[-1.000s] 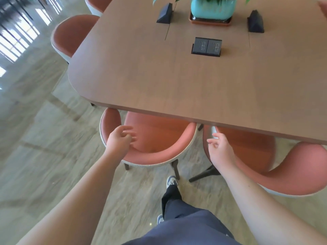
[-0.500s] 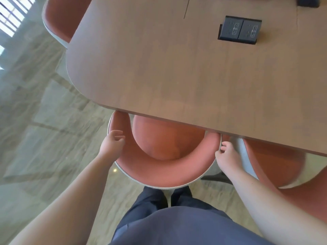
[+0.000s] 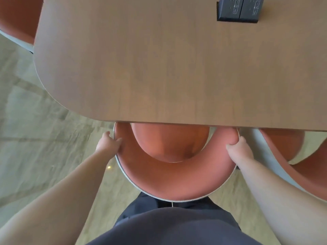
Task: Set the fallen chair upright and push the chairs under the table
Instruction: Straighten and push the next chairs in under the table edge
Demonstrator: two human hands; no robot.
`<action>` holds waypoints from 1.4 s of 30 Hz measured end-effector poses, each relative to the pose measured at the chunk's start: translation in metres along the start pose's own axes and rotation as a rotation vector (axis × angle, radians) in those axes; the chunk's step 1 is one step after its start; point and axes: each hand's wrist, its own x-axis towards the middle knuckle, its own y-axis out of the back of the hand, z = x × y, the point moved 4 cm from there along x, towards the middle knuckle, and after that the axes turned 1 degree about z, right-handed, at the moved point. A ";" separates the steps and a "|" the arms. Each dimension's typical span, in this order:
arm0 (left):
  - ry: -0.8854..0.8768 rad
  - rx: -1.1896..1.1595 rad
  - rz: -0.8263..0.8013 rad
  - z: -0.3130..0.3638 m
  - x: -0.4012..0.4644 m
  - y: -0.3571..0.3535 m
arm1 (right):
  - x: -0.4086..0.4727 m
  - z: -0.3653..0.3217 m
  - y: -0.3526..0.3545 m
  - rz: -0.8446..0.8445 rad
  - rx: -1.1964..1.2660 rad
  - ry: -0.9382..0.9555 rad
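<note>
Our left hand [image 3: 110, 143] clamps chair [image 3: 177, 179] rim at its 9 o'clock, thumb on top, forearm reaching fwd. Our right hand [image 3: 239, 150] pinches rim at 3 o'clock, fingers [image 3: 231, 142] curled over the edge. Chair upright, seat front tucked under table [image 3: 159, 68] edge at 12. Second chair [image 3: 290, 156] just beside, at 3. Socket box [image 3: 238, 9] at table's 1 o'clock.
</note>
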 end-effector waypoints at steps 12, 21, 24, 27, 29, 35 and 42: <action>0.181 -0.304 -0.061 -0.008 0.050 -0.035 | 0.044 -0.008 -0.011 -0.037 0.022 -0.210; 0.088 -0.185 0.031 -0.008 0.049 -0.036 | 0.055 0.008 -0.017 -0.025 0.109 -0.140; 0.057 -0.176 0.040 -0.008 0.046 -0.036 | 0.054 0.013 -0.016 -0.010 0.133 -0.120; 0.031 -0.168 0.045 -0.008 0.039 -0.039 | 0.055 0.023 -0.014 -0.005 0.142 -0.111; 0.019 -0.165 0.048 -0.007 0.034 -0.043 | 0.055 0.030 -0.009 0.011 0.138 -0.111; -0.027 -0.147 0.031 0.001 0.020 -0.062 | 0.057 0.055 0.006 0.031 0.119 -0.107; -0.059 -0.094 0.045 0.018 0.014 -0.070 | 0.062 0.068 0.013 0.020 0.105 -0.116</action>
